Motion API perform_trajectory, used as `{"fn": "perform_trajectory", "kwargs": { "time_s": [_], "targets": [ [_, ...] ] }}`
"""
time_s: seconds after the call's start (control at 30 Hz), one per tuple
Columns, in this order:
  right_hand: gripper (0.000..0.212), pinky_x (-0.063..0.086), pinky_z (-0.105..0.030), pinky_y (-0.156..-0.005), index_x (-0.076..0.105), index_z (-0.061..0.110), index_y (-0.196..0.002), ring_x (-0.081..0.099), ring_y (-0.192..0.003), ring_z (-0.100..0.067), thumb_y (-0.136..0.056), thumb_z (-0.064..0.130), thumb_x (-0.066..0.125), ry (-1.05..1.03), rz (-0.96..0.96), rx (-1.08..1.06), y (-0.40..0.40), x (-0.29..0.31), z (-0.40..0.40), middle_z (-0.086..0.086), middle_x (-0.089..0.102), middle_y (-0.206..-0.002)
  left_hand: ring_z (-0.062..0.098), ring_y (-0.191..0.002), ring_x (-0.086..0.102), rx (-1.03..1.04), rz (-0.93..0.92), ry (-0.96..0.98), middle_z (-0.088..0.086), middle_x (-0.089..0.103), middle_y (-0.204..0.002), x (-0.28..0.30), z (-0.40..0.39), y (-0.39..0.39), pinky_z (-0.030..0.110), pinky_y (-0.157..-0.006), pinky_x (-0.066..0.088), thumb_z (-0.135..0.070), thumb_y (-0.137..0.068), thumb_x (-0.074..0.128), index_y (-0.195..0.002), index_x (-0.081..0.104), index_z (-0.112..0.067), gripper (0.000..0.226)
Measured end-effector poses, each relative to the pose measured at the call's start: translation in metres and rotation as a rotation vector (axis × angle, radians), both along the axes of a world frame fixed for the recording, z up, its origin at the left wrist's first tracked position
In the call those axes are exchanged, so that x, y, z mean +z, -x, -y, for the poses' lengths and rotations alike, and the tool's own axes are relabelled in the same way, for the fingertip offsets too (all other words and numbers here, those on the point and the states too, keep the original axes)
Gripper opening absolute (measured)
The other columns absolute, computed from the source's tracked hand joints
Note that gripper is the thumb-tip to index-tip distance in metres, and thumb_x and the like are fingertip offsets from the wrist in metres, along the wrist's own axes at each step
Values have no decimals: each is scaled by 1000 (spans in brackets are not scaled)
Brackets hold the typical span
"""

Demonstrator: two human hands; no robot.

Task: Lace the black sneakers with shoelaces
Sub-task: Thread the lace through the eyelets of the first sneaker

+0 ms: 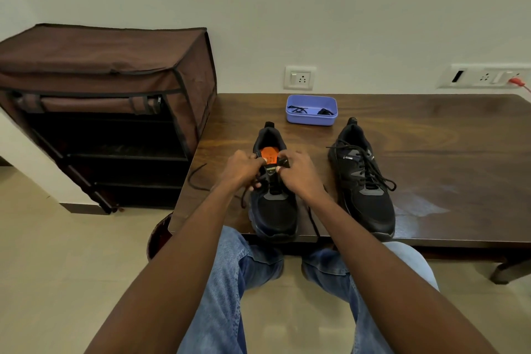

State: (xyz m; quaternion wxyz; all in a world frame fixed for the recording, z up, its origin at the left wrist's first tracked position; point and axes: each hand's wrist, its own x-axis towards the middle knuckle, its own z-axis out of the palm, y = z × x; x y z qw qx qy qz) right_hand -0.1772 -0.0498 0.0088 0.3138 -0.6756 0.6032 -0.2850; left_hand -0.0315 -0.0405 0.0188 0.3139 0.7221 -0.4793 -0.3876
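While both hands work at the throat of the unlaced sneaker (274, 195), which sits at the near edge of the wooden table (431, 135), the left hand (241, 167) curls its fingers round the lace (198, 175) and eyelet flap at the shoe's nine o'clock side. The right hand (298, 169) pinches the opposite flap near the tongue; whether it also holds a lace tip I cannot tell, since the fingers hide it.

A slack end of lace trails toward nine o'clock across the table, and another strand hangs over the front edge at six o'clock. If either gets tugged unevenly, the ends may come out lopsided or slip back through an eyelet. The shoe's toe overhangs the edge a little, so a hard pull toward the person could drag it off.

At three o'clock stands the second sneaker (363, 178), already laced, with loose loops lying across its top. Beyond, at twelve o'clock, a blue plastic tray (311, 121) holds what look like spare laces. A brown fabric shoe rack (109, 80) stands at ten o'clock, well apart. Nothing crowds the hands except the trailing lace itself.
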Motion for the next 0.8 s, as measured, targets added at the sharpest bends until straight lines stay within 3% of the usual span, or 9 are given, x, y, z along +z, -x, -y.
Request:
{"fn": "perform_trajectory", "kwargs": {
  "time_s": [0.07,0.17,0.3,0.4,0.47,0.57,0.63,0.7,0.8],
  "targets": [
    [36,46,-38,-102,69,18,-123,51,-119,-26,-90,6,60,56,-109,133,-2,-4,0,-11,50,-132,15,-43,59,-20,11,6,9,66,-70,2,-1,0,24,-36,41,-25,-96,60,-84,66,-7,23],
    [36,38,-41,-112,68,13,-126,37,-137,-30,-91,8,61,102,-315,242,-3,-11,0,-12,31,-154,11,-40,53,-37,51,-3,5,66,-67,2,-2,0,21,-35,36,-29,-96,60,-83,67,-9,24],
    [23,44,-37,-100,70,5,-113,50,-125,-31,-95,10,57,130,-384,235,-3,-5,-5,-10,37,-152,10,-35,47,-40,23,-4,5,67,-65,2,-2,-2,21,-34,33,-29,-96,61,-87,69,-7,24],
    [18,50,-41,-93,68,11,-99,61,-110,-29,-96,9,51,61,-159,31,-1,7,-10,-9,63,-120,8,-32,46,-25,20,7,7,69,-68,1,-2,-3,20,-35,33,-28,-94,64,-85,70,-6,25],
    [20,55,-47,-84,65,14,-87,66,-93,-27,-95,6,48,-8,54,-212,2,11,-8,-11,69,-97,6,-32,45,-24,17,9,7,69,-69,1,-2,-3,20,-35,33,-27,-94,65,-82,69,-7,24],
    [20,55,-44,-79,65,12,-92,66,-91,-29,-92,4,46,-47,405,-611,13,14,4,-14,68,-103,9,-35,45,-21,16,9,8,69,-68,0,-1,-3,21,-35,34,-27,-93,66,-78,69,-8,25],
    [21,51,-41,-81,63,6,-102,62,-98,-31,-93,5,45,-113,487,-744,20,14,10,-15,63,-116,12,-37,46,-15,14,12,10,71,-69,0,0,-4,23,-36,34,-27,-92,67,-78,70,-7,25],
    [23,48,-41,-87,64,6,-110,57,-106,-31,-92,5,49,-115,298,-688,21,12,10,-13,54,-127,12,-36,46,-9,9,16,13,73,-72,-1,0,-4,23,-36,34,-27,-91,68,-81,71,-4,26],
    [32,41,-41,-106,70,12,-114,46,-127,-25,-84,3,61,164,9,-335,16,10,3,-8,49,-137,10,-34,47,-14,-10,12,13,74,-75,0,-1,-3,22,-36,34,-26,-92,68,-83,71,-3,25]
  ]
}}
